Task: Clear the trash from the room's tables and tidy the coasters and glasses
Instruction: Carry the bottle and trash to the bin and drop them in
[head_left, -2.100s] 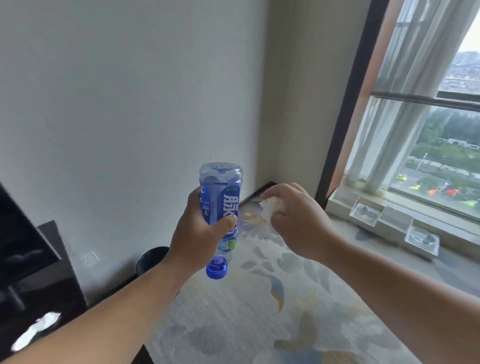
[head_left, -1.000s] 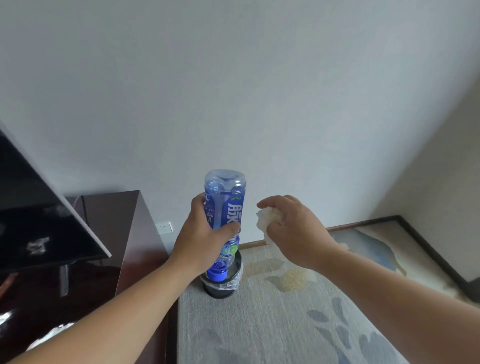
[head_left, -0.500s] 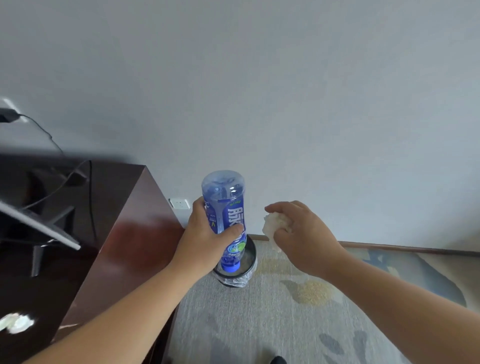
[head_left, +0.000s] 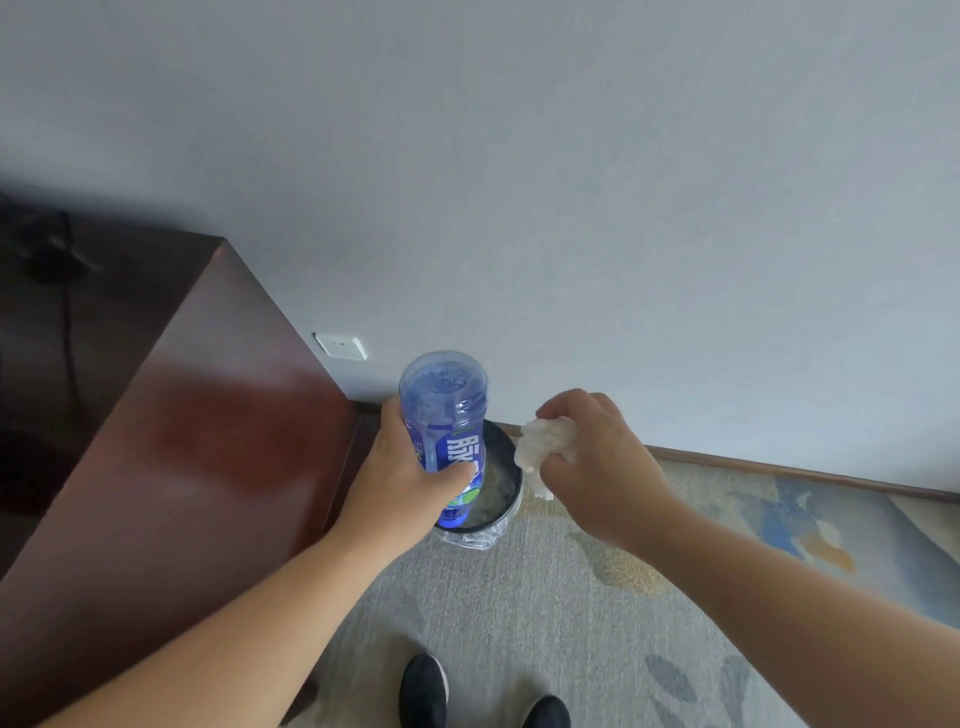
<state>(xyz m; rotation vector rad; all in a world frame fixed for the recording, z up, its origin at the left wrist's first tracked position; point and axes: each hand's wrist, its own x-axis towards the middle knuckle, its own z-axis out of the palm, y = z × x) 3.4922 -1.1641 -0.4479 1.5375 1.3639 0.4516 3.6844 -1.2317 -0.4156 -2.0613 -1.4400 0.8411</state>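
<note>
L hand (head_left: 410, 478) grips a blue-labelled plastic bottle (head_left: 445, 410) round its middle, fingers and thumb curled on the label. The bottle is upside down: its clear base faces the camera and the neck end points down into the mouth of a black bin (head_left: 518, 486) w/ a clear liner (head_left: 470, 540) folded over the rim. The bin stands on the carpet (head_left: 519, 613), close to the wall and just beside the end of a dark wood worktop (head_left: 182, 441).

R hand (head_left: 597, 462) is curled round a crumpled white tissue (head_left: 545, 447), which sticks out past the fingers on the bottle side (the rest is hidden in the fist). The tissue hangs over the bin's right rim, near the bottle but not touching it. The hands are apart, w/ the bottle btwn them. Sth pale shows inside the bin, too blurred to name.

A white wall socket (head_left: 340, 346) sits low on the wall by the worktop's far corner. A black cable (head_left: 66, 322) runs over the worktop at far left. Two black shoes (head_left: 423, 688) stand on the carpet at the bottom edge, in front of the bin. Wooden skirting (head_left: 779, 470) runs along the wall to the right.
</note>
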